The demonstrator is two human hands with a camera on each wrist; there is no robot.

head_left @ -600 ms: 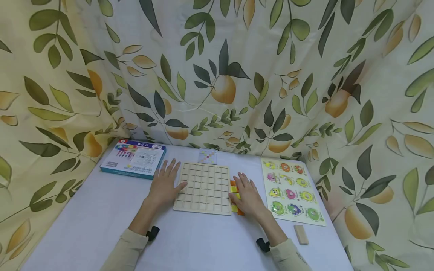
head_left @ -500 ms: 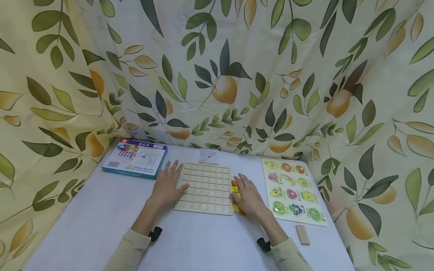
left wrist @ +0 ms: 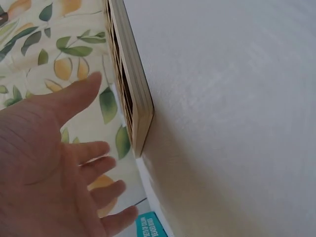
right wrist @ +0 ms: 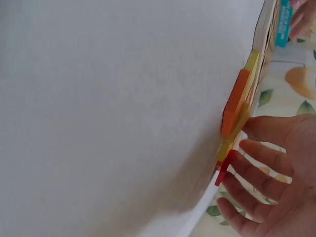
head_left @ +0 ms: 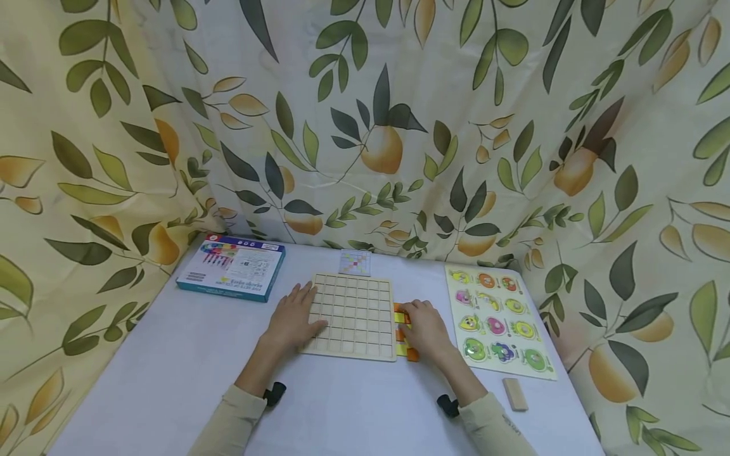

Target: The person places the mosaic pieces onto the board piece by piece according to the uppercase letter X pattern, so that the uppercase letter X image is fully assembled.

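A square wooden grid board (head_left: 355, 316) lies flat in the middle of the table, its cells bare. My left hand (head_left: 292, 320) is spread at the board's left edge, its thumb reaching over the rim. Several red, orange and yellow flat pieces (head_left: 402, 349) lie along the right side of the board. Over these pieces my right hand (head_left: 426, 329) is lowered, fingers bent loosely. In the right wrist view, the thumb is right at a yellow piece (right wrist: 242, 118) beside an orange piece (right wrist: 236, 101). Fingertips overlap a red piece (right wrist: 226, 168) there; part of the pieces is hidden by the hand.
A blue-edged puzzle box (head_left: 230, 267) lies at the back left. Behind the board is a small patterned card (head_left: 355, 262). A fruit picture board (head_left: 497, 316) lies on the right, with a small wooden block (head_left: 515, 394) near its front corner. Patterned curtains surround the table.
My right hand's fingers have bent down onto the coloured pieces from a flatter pose. The left hand's fingers have drawn closer together at the board's edge. The whole head view has shifted slightly.
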